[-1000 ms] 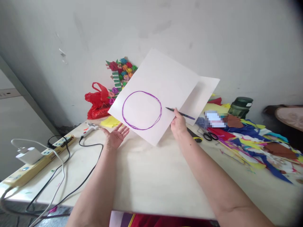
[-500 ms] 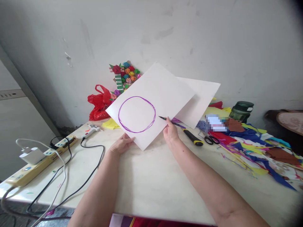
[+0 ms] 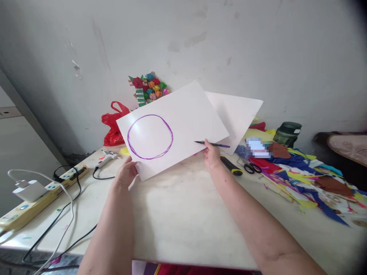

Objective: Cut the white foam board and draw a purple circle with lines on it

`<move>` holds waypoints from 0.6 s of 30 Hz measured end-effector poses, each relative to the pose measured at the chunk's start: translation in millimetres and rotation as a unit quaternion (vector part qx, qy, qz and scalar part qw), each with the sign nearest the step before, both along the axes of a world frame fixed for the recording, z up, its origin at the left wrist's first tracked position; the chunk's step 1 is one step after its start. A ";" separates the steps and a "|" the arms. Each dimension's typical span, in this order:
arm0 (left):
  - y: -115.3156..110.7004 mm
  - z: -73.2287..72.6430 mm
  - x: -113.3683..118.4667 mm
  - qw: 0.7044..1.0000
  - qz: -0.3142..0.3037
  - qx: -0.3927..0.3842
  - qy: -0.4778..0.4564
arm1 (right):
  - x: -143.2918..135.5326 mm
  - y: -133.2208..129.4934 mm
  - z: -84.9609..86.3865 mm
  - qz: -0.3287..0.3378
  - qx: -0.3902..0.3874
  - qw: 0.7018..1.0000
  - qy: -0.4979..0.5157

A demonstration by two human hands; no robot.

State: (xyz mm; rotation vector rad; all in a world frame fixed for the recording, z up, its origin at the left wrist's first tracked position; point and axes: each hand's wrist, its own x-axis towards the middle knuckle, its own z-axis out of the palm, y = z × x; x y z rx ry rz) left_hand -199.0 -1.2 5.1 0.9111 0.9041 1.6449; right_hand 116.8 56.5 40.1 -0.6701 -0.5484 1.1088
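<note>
A white sheet (image 3: 189,114) is held up, tilted, above the table, with a purple circle (image 3: 172,138) drawn on its left part. My left hand (image 3: 127,173) grips the sheet's lower left edge. At the lower right edge, my right hand (image 3: 211,153) pinches the sheet together with a thin pen (image 3: 219,144), whose dark tip points left over the paper. Another white sheet (image 3: 241,110) stands behind, partly covered by the first one.
Paper flowers (image 3: 155,87) and a red bag (image 3: 114,128) stand at the back left, a power strip (image 3: 43,204) and cables at left. Rightward lie a yellow-black tool (image 3: 231,166), scissors (image 3: 252,168), coloured scraps (image 3: 304,168) and a green jar (image 3: 287,134).
The held sheet has turned clockwise and its circle has shifted left. My left hand has moved left and slightly up with the edge. The pen now lies nearer to level.
</note>
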 end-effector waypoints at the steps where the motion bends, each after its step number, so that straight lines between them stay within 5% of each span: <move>1: 2.7 0.5 0.1 0.999 0.036 0.001 -0.009 | -2.6 -1.5 -2.2 0.011 -0.003 1.000 -0.004; 6: 17.5 -2.7 -3.0 0.965 0.245 -0.095 0.020 | -11.0 -7.2 -12.7 0.074 -0.011 0.997 -0.011; 9: 23.1 -8.6 -10.9 0.927 0.319 -0.186 0.069 | -4.1 -10.4 -15.1 0.175 -0.023 0.983 -0.047; 11: 25.5 -12.5 -18.6 0.907 0.337 -0.232 0.095 | 7.5 -13.7 -15.0 0.305 -0.038 0.945 -0.113; 14: 28.8 -17.0 -30.0 0.898 0.327 -0.266 0.127 | 30.2 -19.9 -13.6 0.499 -0.077 0.828 -0.244; 16: 31.1 -18.9 -35.3 0.895 0.310 -0.266 0.181 | 43.0 -23.8 -11.8 0.544 -0.060 0.785 -0.290; 18: 32.9 -20.1 -37.6 0.886 0.299 -0.262 0.240 | 49.6 -26.5 -8.4 0.547 -0.022 0.779 -0.306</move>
